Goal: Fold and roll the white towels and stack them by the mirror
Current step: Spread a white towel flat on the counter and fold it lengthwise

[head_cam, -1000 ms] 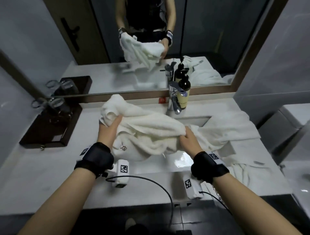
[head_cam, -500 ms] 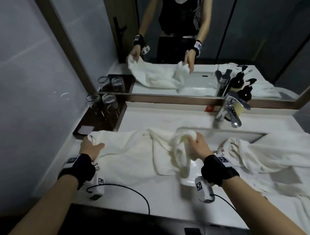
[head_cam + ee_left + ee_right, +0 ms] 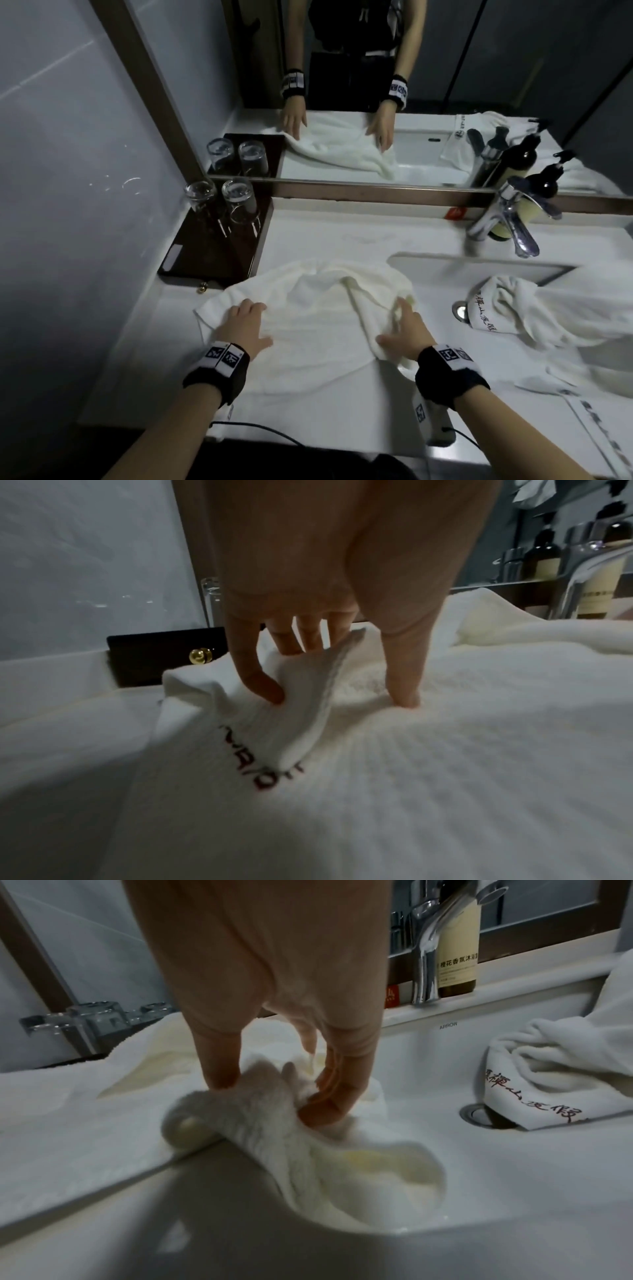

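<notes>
A white towel (image 3: 315, 325) lies spread on the counter left of the sink, its right part bunched and hanging over the basin edge. My left hand (image 3: 243, 325) rests flat on its left end; in the left wrist view the left hand (image 3: 339, 696) presses down with straight fingers beside a raised corner fold of the towel (image 3: 445, 750). My right hand (image 3: 400, 325) is on the bunched fold; the right wrist view has the right hand (image 3: 270, 1093) pinching the towel (image 3: 257, 1123) between thumb and curled fingers. A second white towel (image 3: 513, 308) with red lettering lies crumpled in the basin.
The mirror (image 3: 376, 102) runs along the back of the counter. A dark tray (image 3: 212, 253) with two upturned glasses (image 3: 236, 198) stands at the back left. The faucet (image 3: 507, 219) and soap bottle (image 3: 544, 185) stand behind the sink (image 3: 442, 294). More white cloth (image 3: 582, 394) lies at the right.
The towel went from held up over the sink to spread on the counter to the left. My left hand let go of its corner and flattened on it; the right still holds the bunched fold.
</notes>
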The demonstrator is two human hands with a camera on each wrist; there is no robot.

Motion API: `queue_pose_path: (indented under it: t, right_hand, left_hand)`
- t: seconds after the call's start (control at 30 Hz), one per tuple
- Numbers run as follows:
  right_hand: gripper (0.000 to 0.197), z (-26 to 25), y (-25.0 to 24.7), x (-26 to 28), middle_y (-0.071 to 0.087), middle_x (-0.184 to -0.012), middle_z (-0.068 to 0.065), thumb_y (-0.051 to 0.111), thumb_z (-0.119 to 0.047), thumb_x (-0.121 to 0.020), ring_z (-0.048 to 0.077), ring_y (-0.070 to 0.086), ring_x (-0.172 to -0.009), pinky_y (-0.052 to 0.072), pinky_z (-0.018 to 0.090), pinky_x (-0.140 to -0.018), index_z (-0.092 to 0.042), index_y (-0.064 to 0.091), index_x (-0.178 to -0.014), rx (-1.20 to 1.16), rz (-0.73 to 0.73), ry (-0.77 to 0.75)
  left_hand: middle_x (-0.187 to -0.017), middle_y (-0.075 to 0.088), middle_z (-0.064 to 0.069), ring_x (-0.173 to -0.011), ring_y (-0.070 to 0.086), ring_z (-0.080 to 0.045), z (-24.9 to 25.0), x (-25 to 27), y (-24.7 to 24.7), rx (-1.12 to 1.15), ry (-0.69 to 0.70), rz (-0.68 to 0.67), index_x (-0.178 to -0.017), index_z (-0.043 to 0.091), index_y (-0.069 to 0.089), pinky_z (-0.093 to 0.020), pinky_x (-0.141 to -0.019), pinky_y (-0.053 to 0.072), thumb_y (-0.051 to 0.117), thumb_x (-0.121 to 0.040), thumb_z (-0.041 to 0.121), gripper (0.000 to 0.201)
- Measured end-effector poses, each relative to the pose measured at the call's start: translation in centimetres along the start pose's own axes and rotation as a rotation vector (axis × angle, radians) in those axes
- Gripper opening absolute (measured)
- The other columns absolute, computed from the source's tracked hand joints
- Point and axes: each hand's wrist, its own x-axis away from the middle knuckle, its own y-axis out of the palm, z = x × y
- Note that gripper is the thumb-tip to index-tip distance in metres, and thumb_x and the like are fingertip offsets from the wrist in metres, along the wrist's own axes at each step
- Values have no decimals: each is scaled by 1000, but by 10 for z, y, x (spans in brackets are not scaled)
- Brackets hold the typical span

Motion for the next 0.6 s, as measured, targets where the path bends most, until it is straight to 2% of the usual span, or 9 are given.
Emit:
queue_pose_path:
  t: [0.13, 0.2, 0.33, 0.4, 0.5, 0.6]
  right_hand:
    - [71, 0, -6, -6, 56, -127, 17, 73, -21, -77, 29, 53, -117, 40, 30, -95, -8, 37, -137, 92, -17, -29]
    - [61, 1, -8, -5, 61, -123, 15, 72, -18, -78, 27, 56, -115, 40, 27, -93, -7, 45, -131, 101, -8, -38]
    - [53, 7, -11, 2, 62, -116, 11, 72, -17, -75, 26, 57, -110, 43, 29, -91, -10, 50, -123, 127, -29, -57]
    - [47, 8, -11, 11, 62, -110, 11, 71, -16, -74, 27, 58, -103, 46, 32, -88, -10, 52, -116, 136, 11, -125]
    - [36, 5, -13, 31, 58, -99, 8, 66, -14, -73, 25, 54, -89, 43, 32, -77, -13, 53, -107, 103, 101, -294]
    - [31, -1, -18, 59, 50, -85, 3, 65, -7, -72, 18, 47, -74, 40, 32, -70, -15, 55, -101, 43, 82, -477]
  left_hand:
    - [-120, 51, 3, -113, 44, -20, 0, -1, 6, 90, 6, 25, -118, 26, 45, -33, -94, 41, 62, -86, 29, 37]
    - [-116, 53, 7, -110, 44, -18, -1, 3, 10, 82, 9, 48, -113, 29, 45, -31, -87, 41, 58, -89, 26, 27]
    - [-112, 50, 7, -106, 42, -18, -3, 9, 15, 5, 27, 35, -107, 34, 45, -30, -79, 40, 48, -89, 13, 28]
    - [-112, 49, 5, -106, 42, -18, -7, 10, 14, -18, 26, 10, -107, 34, 46, -32, -80, 41, 45, -89, 8, 31]
    - [-117, 49, -1, -111, 42, -22, -16, 15, 9, -51, -5, -50, -115, 31, 49, -35, -88, 40, 41, -91, 5, 36]
    - [-117, 49, -5, -114, 41, -25, -24, 27, 3, -109, -63, -82, -119, 28, 52, -34, -90, 39, 39, -92, 5, 38]
